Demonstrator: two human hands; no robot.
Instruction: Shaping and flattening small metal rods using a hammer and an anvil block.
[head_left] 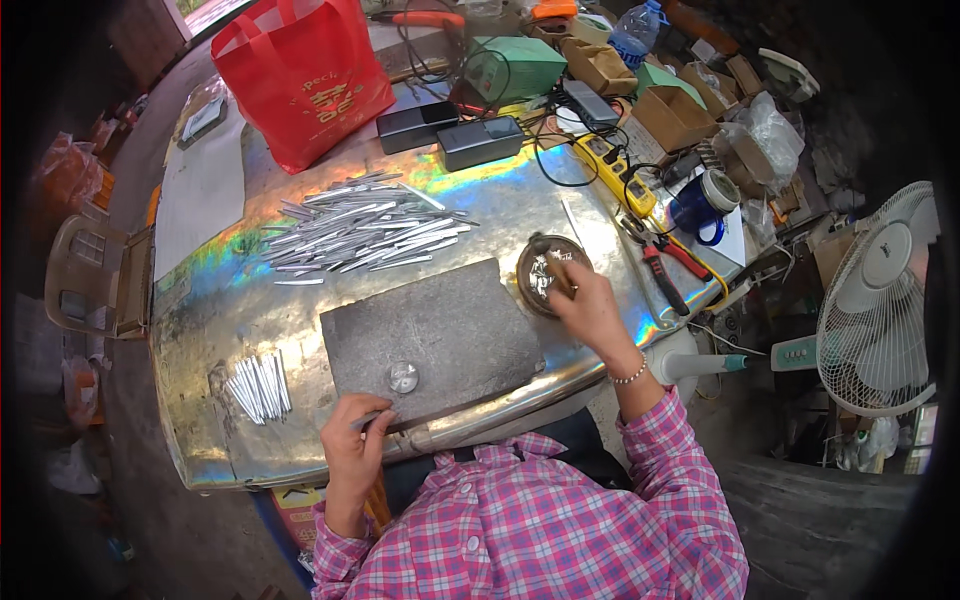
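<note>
left hand (352, 440) pinching metal strip (368, 421) lengthwise rightward, right hand (588, 305) apparently gripping brush (556, 266) in tin (545, 272)

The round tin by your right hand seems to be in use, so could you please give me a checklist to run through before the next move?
1. Right hand at the round tin, thin tool dipped in: ok.
2. Left hand pinches a metal strip at the dark slab's near edge: ok.
3. Small shiny disc lies flat on the slab: ok.
4. Big pile of strips sits apart from the slab: ok.
5. What the tin holds: cannot tell.
</note>
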